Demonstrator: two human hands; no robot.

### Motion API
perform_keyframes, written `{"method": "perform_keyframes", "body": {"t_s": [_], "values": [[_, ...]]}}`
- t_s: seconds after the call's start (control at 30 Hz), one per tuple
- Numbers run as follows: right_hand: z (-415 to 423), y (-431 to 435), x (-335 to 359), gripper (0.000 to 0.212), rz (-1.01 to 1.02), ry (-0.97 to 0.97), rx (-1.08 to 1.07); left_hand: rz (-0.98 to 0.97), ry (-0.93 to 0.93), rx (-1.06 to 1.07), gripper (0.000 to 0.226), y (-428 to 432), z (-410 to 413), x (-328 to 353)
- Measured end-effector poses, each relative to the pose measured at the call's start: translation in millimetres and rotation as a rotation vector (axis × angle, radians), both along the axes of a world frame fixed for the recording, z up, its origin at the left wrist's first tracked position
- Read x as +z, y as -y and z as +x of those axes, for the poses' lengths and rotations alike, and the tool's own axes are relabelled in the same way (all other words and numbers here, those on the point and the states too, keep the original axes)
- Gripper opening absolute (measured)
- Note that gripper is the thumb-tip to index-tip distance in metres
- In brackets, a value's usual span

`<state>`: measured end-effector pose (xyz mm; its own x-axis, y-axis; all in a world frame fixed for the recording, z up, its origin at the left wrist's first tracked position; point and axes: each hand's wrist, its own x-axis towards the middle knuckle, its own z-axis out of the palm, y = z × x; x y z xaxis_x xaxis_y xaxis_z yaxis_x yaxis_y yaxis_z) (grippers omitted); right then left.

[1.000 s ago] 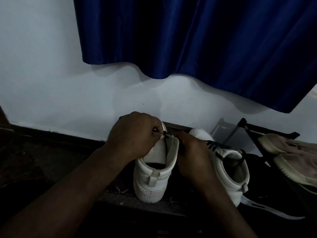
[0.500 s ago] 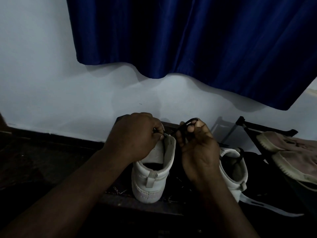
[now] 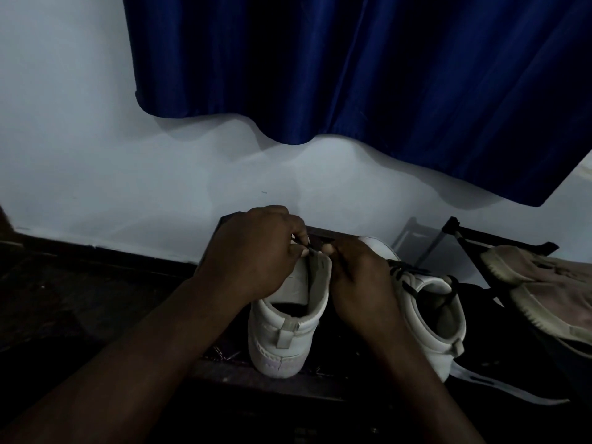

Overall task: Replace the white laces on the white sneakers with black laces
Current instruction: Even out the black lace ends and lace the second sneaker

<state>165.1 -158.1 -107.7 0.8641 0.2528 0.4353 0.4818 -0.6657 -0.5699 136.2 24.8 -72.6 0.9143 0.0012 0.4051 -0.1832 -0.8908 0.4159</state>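
Note:
A white sneaker [image 3: 288,331] stands heel toward me on a dark surface, its tongue raised. My left hand [image 3: 253,254] covers its left side and pinches a black lace [image 3: 311,250] at the tongue's top. My right hand [image 3: 358,277] is curled on the sneaker's right side, fingertips meeting the same lace. A second white sneaker [image 3: 429,312] stands to the right with black laces [image 3: 403,270] threaded through it. Most of the first sneaker's lacing is hidden by my hands.
A blue curtain [image 3: 352,75] hangs over a pale wall [image 3: 96,139]. A dark rack [image 3: 464,232] with beige shoes [image 3: 544,283] stands at right. A white strip [image 3: 499,389] lies on the dark floor by the second sneaker.
My right hand, raised with a loop of black lace half a second ago, has dropped back to the tongue beside my left hand. The second sneaker's laces show again.

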Motion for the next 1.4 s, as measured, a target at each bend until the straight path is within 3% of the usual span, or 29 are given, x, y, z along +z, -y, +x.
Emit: {"method": "perform_keyframes", "body": {"t_s": [0.1,0.17,0.23,0.3,0.4,0.47,0.53,0.63,0.77,0.83,0.97,1.03,1.17,1.3,1.4], "values": [[-5.0,1.4,3.0,0.034,-0.025,-0.124,-0.001,-0.006,-0.010,-0.003,0.007,0.1,-0.6,0.4],[-4.2,-1.1,2.5,0.039,0.119,-0.327,-0.001,-0.005,-0.010,-0.001,0.008,0.1,-0.5,0.1],[-2.8,-4.6,1.6,0.041,0.520,-0.569,0.022,0.000,-0.013,0.004,0.007,0.4,-0.3,0.0],[-1.6,-5.6,5.6,0.037,0.957,-0.688,0.067,0.007,-0.015,0.007,0.006,0.8,-0.2,0.2],[-0.6,-6.0,20.8,0.031,1.531,-0.703,0.270,0.007,-0.007,0.004,0.006,1.4,-0.3,0.3],[-2.0,-9.8,28.5,0.033,1.703,-0.654,0.349,0.021,0.004,0.010,0.005,2.2,-0.1,0.3],[-4.9,-16.4,31.4,0.033,1.562,-0.580,0.232,0.032,0.004,0.011,0.006,2.3,0.5,0.1],[-3.9,-15.7,20.7,0.029,0.903,-0.325,-0.030,0.018,-0.008,0.000,0.005,1.6,1.4,-0.5],[-1.2,-5.4,4.9,0.021,0.162,0.039,-0.066,0.022,0.008,-0.002,0.003,1.9,2.2,-1.6],[-2.5,-2.2,4.0,0.016,-0.018,0.087,-0.049,0.017,0.022,0.003,0.003,2.7,2.4,-2.4],[-6.8,1.2,7.1,0.036,-0.145,-0.113,-0.059,-0.004,0.076,0.031,0.006,3.5,2.1,-4.2],[-9.8,-1.4,11.0,0.043,0.041,-0.320,-0.062,0.002,0.080,0.042,0.008,3.3,2.5,-5.0],[-9.4,-4.6,16.0,0.043,0.859,-0.786,0.009,0.013,0.074,0.040,0.010,3.3,3.5,-6.2],[-7.3,-8.5,25.0,0.025,1.448,-0.785,0.201,-0.008,0.055,0.021,0.011,3.1,3.0,-5.9],[-7.4,-10.3,31.3,0.024,1.723,-0.703,0.339,-0.021,0.036,0.009,0.010,3.7,2.4,-4.0]]}}
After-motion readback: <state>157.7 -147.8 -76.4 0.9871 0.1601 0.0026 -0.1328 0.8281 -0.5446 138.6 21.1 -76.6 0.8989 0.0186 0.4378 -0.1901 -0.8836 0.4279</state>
